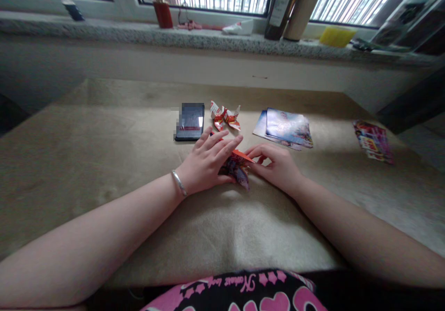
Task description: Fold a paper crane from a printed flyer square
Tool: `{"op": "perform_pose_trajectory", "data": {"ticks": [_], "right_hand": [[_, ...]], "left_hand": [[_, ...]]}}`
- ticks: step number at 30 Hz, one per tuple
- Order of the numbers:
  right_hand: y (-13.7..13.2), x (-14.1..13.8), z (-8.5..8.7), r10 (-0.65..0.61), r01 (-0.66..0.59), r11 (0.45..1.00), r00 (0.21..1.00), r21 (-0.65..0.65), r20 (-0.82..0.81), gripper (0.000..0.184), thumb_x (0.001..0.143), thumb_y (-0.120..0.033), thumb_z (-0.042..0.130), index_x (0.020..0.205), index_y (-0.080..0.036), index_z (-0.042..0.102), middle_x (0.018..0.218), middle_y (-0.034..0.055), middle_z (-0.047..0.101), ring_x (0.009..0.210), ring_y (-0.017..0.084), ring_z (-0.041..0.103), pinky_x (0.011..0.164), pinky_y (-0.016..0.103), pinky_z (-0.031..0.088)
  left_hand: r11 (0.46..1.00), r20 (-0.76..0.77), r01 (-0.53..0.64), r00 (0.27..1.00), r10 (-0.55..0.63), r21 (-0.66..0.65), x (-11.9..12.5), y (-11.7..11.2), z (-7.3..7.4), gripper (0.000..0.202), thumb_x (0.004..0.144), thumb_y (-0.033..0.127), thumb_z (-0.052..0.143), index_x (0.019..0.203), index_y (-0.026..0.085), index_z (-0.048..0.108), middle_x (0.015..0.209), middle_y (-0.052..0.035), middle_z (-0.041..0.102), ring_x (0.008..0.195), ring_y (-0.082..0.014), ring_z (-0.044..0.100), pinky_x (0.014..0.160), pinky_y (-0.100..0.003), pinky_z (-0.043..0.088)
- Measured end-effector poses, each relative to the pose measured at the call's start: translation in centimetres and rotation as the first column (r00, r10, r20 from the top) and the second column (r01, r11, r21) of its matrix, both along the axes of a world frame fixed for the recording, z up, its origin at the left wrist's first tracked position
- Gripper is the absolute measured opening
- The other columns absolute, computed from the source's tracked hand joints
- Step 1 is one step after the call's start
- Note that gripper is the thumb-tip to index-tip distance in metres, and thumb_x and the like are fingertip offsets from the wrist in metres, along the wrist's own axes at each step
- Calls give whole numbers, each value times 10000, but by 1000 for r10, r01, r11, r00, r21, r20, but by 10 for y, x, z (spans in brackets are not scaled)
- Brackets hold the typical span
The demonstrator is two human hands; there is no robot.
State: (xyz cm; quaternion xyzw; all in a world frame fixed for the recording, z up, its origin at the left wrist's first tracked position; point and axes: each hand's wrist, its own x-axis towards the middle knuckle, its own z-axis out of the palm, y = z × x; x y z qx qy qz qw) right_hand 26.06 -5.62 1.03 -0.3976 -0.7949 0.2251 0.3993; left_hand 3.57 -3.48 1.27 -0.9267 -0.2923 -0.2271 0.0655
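A folded piece of glossy printed paper [237, 166], orange along one edge and dark and purple below, lies on the table between my hands. My left hand [208, 160] rests across its left part with the fingers stretched out and apart, covering much of it. At the paper's right tip, my right hand [274, 162] pinches the orange edge between thumb and fingers. Just beyond the left fingertips sits a red and white folded paper figure [225, 117] with pointed flaps. A dark phone-like device [192, 122], partly pixelated, lies to its left.
Glossy picture sheets [288, 126] are stacked beyond my right hand. More colourful printed sheets [373, 142] lie near the table's right edge. The windowsill [121, 33] behind holds a red container [162, 13], a dark bottle [281, 9] and a yellow block [336, 36].
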Motion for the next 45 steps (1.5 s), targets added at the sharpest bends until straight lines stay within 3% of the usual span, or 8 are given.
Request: {"op": "perform_pose_trajectory", "data": {"ticks": [3,7,15,23,26,34,38,45], "right_hand": [[0,-1,-2,-11,10,1000,998,-26,-65,95,815,-287,630,805,-195,650,884,49,712,748,141,642,593,252,514],[2,-3,-6,-132,90,976,969,-199,-211,178,790,-358,651,792,-181,637,815,47,700,663,141,631,572,270,520],[7,-9,-11,-274,125,895,912,-429,-305,284,731,-435,686,739,-189,544,630,-5,634,532,129,601,504,257,494],[4,-9,-9,-249,171,944,931,-283,-266,235,736,-409,685,751,-185,615,630,-6,631,535,107,551,503,239,445],[3,-8,-8,-210,137,954,940,-266,-268,211,756,-393,673,774,-186,639,663,11,652,569,122,584,522,250,467],[-3,-7,0,29,-54,992,978,-115,-207,179,842,-278,574,998,-220,640,964,50,677,844,153,636,661,262,536],[-3,-10,-1,4,-12,997,993,-73,-121,267,752,-231,672,1014,-228,620,972,43,662,852,161,629,641,261,543],[-5,-12,0,-48,48,999,993,3,-109,119,814,-232,624,930,-234,655,924,28,673,831,146,634,609,242,546]], "left_hand": [[1000,-25,9,1000,-8,17,1,-2,4,926,749,550,671,1461,155,231,1344,-112,520,1303,-265,414,1200,-475,49],[998,-45,61,997,-59,31,3,-6,10,881,741,555,656,1445,173,288,1315,-97,548,1252,-270,470,1198,-506,29],[998,-9,61,998,-61,23,6,-4,5,777,757,366,632,1430,156,305,1290,-102,564,1218,-250,499,1188,-484,97],[998,64,23,998,-26,57,4,2,-2,820,806,560,580,1435,126,281,1191,-124,615,1092,-246,567,1071,-408,288],[1000,107,0,994,-3,30,4,1,-1,819,803,527,614,1440,150,265,1139,-93,646,1051,-231,582,1039,-389,315],[996,237,-77,968,83,-34,3,-2,3,724,765,377,697,1383,212,359,1078,-37,680,973,-217,599,1066,-427,263],[998,269,-61,961,62,-9,3,0,2,717,775,408,699,1379,224,360,1068,-34,674,972,-206,595,1077,-426,253],[1000,246,13,969,-7,-22,3,-1,4,540,848,454,583,1318,215,464,1054,-45,649,1003,-202,577,1146,-472,192]]}}
